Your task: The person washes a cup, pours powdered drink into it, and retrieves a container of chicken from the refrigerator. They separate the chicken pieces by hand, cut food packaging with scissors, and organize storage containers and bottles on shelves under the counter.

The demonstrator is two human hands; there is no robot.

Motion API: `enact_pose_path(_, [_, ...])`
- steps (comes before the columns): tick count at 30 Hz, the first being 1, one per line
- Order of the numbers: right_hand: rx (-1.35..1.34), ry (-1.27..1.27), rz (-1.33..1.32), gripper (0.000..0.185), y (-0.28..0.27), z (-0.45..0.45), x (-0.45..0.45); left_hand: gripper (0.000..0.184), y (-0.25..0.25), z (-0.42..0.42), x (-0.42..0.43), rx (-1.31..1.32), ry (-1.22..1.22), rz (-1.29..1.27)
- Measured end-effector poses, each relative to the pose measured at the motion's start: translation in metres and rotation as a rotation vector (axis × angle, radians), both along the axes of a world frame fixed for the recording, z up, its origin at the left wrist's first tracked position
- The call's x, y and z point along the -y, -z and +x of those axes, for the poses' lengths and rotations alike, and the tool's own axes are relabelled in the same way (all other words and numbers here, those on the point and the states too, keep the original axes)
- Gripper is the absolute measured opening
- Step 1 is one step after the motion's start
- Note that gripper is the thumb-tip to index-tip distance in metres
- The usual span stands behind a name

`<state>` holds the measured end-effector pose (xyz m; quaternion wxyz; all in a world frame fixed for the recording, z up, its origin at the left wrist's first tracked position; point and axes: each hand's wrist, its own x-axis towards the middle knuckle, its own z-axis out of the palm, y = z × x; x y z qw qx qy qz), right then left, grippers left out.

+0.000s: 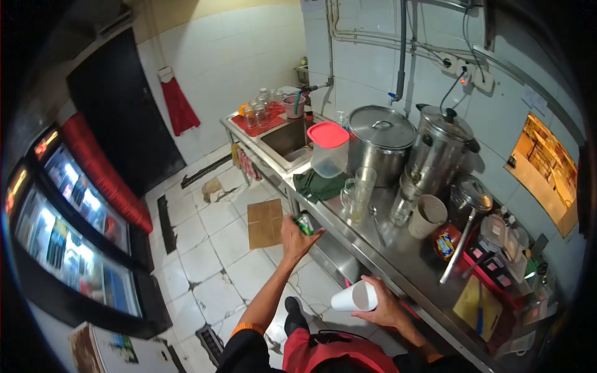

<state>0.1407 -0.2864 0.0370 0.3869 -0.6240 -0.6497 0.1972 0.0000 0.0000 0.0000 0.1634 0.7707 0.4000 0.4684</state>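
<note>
My left hand (295, 241) grips a small green can (303, 222) out in front of me, over the floor beside the counter. In my right hand (387, 306) is a white cup (353, 298), tilted on its side with its mouth facing my palm side; its inside looks bare white. The cup is near the counter's front edge and apart from the can. Closest to the can on the counter lies a dark green cloth (320, 185). Glass mugs (356, 199) and a long spoon (377, 225) stand and lie beyond the edge.
Along the steel counter (398, 261) are a large lidded pot (380, 140), a steel urn (438, 146), a red-lidded container (328, 149) and a cutting board with a knife (477, 308). A sink (289, 146) is at the far end. Drink fridges (68, 248) line the left; cardboard (265, 224) lies on the floor.
</note>
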Motion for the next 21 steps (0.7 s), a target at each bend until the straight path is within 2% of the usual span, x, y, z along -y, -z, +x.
enact_pose_path(2, [-0.072,0.039,0.014,0.092,-0.025,-0.008,0.019,0.088,0.010,0.022,-0.009,0.008,0.102,-0.021])
enact_pose_path(3, [-0.034,0.120,-0.018,0.091,-0.025,0.002,-0.110,0.089,0.043,0.054,-0.150,0.022,0.108,-0.010])
enact_pose_path(5, [-0.025,0.266,-0.056,0.092,-0.043,-0.009,-0.154,0.091,0.060,0.082,-0.215,-0.031,0.121,0.040])
enact_pose_path(6, [-0.010,0.314,-0.021,0.092,-0.049,-0.011,-0.175,0.093,0.056,0.096,-0.244,-0.076,0.157,-0.067])
enact_pose_path(9, [0.048,0.496,-0.067,0.098,-0.059,-0.016,-0.224,0.090,0.077,0.138,-0.308,-0.136,0.194,-0.126])
enact_pose_path(10, [0.024,0.554,-0.104,0.101,-0.061,-0.018,-0.239,0.087,0.085,0.149,-0.325,-0.144,0.190,-0.065])
enact_pose_path(11, [-0.004,0.609,-0.142,0.104,-0.062,-0.018,-0.256,0.093,0.093,0.161,-0.341,-0.221,0.217,-0.162])
enact_pose_path(12, [-0.007,0.632,-0.160,0.113,-0.061,-0.016,-0.276,0.102,0.104,0.171,-0.356,-0.229,0.222,-0.104])
enact_pose_path(13, [-0.131,0.644,-0.085,0.116,-0.055,-0.016,-0.301,0.110,0.111,0.177,-0.366,-0.235,0.221,-0.052])
enact_pose_path(15, [-0.383,0.659,0.063,0.122,-0.042,-0.016,-0.349,0.118,0.114,0.178,-0.379,-0.274,0.270,-0.147])
enact_pose_path(16, [-0.304,0.558,0.087,0.129,-0.036,-0.007,-0.374,0.122,0.112,0.175,-0.385,-0.305,0.334,-0.179])
enact_pose_path(17, [-0.383,0.538,0.104,0.127,-0.034,-0.001,-0.404,0.124,0.121,0.173,-0.393,-0.256,0.380,-0.160])
enact_pose_path(19, [-0.561,0.517,0.145,0.123,-0.035,0.001,-0.472,0.115,0.108,0.158,-0.416,-0.225,0.504,-0.160])
enact_pose_path(21, [-0.431,0.403,0.162,0.127,-0.036,0.019,-0.546,0.106,0.098,0.143,-0.459,0.034,0.704,-0.400])
